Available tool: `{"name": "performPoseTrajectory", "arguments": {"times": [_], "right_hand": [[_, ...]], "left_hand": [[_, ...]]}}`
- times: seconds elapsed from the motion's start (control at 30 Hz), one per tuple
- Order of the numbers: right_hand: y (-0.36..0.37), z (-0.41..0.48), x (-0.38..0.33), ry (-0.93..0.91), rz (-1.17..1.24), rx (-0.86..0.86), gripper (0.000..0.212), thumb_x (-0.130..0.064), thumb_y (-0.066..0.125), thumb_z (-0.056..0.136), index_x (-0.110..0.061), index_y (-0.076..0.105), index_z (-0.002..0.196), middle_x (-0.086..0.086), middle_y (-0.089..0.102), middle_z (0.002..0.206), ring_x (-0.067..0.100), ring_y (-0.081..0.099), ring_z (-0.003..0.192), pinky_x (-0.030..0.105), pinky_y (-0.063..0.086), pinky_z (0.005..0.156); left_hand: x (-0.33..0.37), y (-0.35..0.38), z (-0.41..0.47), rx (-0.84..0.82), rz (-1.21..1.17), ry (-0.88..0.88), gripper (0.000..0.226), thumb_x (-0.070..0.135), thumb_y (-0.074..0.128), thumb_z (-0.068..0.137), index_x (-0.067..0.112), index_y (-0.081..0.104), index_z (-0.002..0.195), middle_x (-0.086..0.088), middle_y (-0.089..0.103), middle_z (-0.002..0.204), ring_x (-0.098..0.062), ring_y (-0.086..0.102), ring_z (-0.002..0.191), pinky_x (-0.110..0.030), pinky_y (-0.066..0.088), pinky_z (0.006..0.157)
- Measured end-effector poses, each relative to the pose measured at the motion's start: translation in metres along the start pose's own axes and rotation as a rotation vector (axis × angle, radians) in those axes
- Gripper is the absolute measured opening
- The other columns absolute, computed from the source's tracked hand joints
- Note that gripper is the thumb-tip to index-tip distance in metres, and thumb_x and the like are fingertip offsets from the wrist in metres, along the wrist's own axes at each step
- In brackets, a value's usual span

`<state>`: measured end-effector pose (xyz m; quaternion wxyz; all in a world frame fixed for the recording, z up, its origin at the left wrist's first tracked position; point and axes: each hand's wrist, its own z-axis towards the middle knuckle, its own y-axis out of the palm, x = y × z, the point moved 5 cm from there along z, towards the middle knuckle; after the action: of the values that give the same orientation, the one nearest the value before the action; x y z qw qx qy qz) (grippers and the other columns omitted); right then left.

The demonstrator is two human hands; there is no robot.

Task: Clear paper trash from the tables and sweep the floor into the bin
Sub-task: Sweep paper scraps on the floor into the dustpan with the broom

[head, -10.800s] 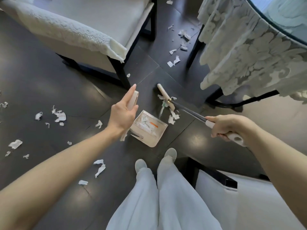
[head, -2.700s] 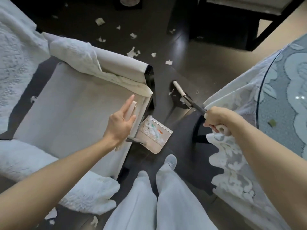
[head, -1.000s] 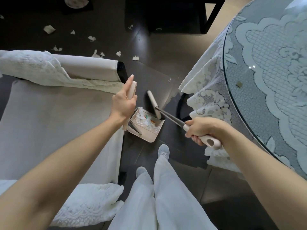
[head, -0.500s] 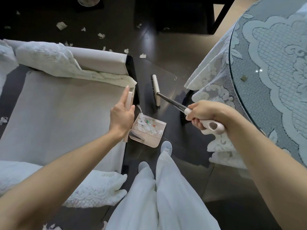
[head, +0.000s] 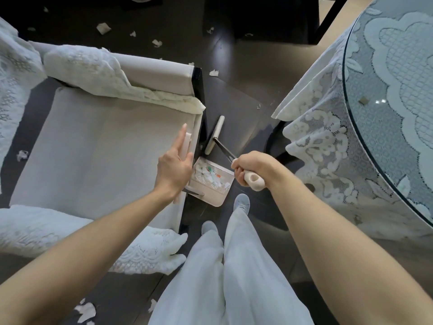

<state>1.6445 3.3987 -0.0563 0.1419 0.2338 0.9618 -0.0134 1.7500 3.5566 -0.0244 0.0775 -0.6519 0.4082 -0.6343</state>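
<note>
Gripping broom (head: 215, 134) in right hand (head: 249, 166), pinching dustpan (head: 210, 185) in left hand (head: 173, 171); wedged between chair (head: 105, 148) and table (head: 386, 141), scraps (head: 103, 28) beyond.

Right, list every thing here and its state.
dustpan, holds paper scraps, handle upright
broom, head lowered beyond the dustpan
left hand, holds dustpan handle
right hand, grips broom handle
floor scraps, scattered, unswept
table, one small scrap on top

The left hand (head: 173, 170) hides most of the dustpan handle (head: 187, 142). The right hand (head: 248, 167) covers part of the broom handle (head: 223, 148). The round table (head: 410, 148) runs off the right edge. A speck (head: 363, 100) on its glass is too small to tell.
</note>
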Motion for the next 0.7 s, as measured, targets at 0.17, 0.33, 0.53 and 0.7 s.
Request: {"name": "performPoseTrajectory", "arguments": {"times": [0.17,0.33,0.53,0.7], "right_hand": [[-0.037,-0.015,0.005,0.026,-0.17,0.085,0.015,0.001,0.042,0.093,-0.006,0.045,0.079,0.002,0.041,0.052,0.009,0.037,0.041,0.017,0.031,0.044],[-0.058,-0.054,-0.008,0.022,-0.236,0.061,0.008,0.0,0.044,0.096,-0.007,0.047,0.096,0.0,0.041,0.043,0.007,0.036,0.031,0.012,0.03,0.031],[-0.077,-0.08,-0.022,-0.089,-0.516,0.138,0.038,0.0,0.048,0.094,-0.006,0.046,0.132,0.005,0.045,0.058,0.007,0.039,0.035,0.014,0.033,0.032],[-0.055,-0.056,0.004,-0.132,-0.868,0.146,0.035,-0.004,0.051,0.091,0.004,0.053,0.126,0.013,0.058,0.065,0.023,0.052,0.05,0.028,0.045,0.047]], "left_hand": [[-0.002,-0.002,0.002,-0.003,0.005,-0.011,0.066,0.014,0.053,0.093,0.039,0.027,0.148,-0.008,0.067,0.098,-0.031,0.062,0.074,-0.046,0.055,0.08],[-0.001,0.001,0.0,0.003,-0.024,0.0,0.067,0.012,0.054,0.093,0.039,0.027,0.147,-0.008,0.066,0.115,-0.031,0.063,0.091,-0.045,0.052,0.091],[0.0,0.005,0.006,0.006,-0.058,0.015,0.067,0.012,0.055,0.093,0.038,0.028,0.147,-0.001,0.061,0.122,-0.023,0.062,0.096,-0.04,0.05,0.096],[0.005,0.008,0.014,-0.018,-0.074,0.048,0.067,0.011,0.056,0.092,0.039,0.029,0.147,0.012,0.051,0.116,-0.02,0.06,0.102,-0.039,0.047,0.1]]}}
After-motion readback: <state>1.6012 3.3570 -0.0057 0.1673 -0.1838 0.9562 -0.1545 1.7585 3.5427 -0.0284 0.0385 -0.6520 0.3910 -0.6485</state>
